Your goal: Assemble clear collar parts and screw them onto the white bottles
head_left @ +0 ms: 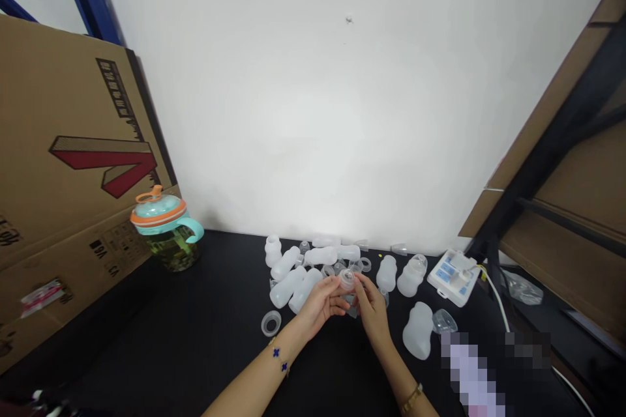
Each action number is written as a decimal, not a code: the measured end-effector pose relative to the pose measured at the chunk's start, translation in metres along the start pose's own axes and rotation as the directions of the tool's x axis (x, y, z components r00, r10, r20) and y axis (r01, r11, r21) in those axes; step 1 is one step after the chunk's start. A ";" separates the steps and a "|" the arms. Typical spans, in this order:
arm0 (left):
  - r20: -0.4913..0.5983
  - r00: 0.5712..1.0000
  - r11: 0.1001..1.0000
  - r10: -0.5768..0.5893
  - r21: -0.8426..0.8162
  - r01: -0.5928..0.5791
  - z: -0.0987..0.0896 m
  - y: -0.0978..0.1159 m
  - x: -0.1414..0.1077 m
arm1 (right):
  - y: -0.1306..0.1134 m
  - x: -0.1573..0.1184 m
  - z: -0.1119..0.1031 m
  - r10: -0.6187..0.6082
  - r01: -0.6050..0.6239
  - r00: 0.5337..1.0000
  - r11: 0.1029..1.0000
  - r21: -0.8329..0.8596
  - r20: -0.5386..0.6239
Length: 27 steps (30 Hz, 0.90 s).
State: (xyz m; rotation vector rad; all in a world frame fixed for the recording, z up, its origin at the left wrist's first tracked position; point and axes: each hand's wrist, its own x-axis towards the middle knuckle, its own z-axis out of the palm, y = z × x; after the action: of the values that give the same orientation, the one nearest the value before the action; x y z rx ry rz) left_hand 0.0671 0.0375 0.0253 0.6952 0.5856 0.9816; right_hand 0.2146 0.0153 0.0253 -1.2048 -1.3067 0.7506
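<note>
Hiding a translucent bottle part (347, 279) — left hand (319, 305) and right hand (372, 307).

The left arm (259, 381) comes in from 7 o'clock, and the right arm (391, 371) comes in from 5 o'clock. The left hand (320, 305) and the right hand (372, 311) are close together, with the palms turned in. The fingers (359, 283) of both hands curl and pinch.
</note>
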 end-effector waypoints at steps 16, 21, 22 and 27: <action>-0.016 0.982 0.935 0.187 0.311 -0.172 0.004 -0.003 0.002 | 0.006 0.003 0.001 -0.057 0.056 0.998 0.993 -0.102 -0.007; -0.040 0.920 0.771 0.389 0.560 -0.302 0.000 0.000 -0.004 | 0.008 0.002 0.003 -0.010 0.007 0.998 0.998 -0.064 -0.055; -0.043 0.896 0.712 0.441 0.625 -0.320 -0.002 0.004 -0.006 | 0.009 0.002 0.002 0.004 -0.008 0.998 0.998 -0.060 -0.069; 0.003 0.704 0.385 0.710 0.835 -0.392 -0.022 0.034 -0.009 | 0.010 0.004 0.002 0.044 -0.046 0.994 0.999 -0.024 -0.096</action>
State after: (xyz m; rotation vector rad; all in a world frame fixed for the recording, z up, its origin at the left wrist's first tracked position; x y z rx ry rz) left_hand 0.0287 0.0477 0.0378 1.6395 1.2073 1.5323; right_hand 0.2158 0.0217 0.0164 -1.2794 -1.2171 0.7016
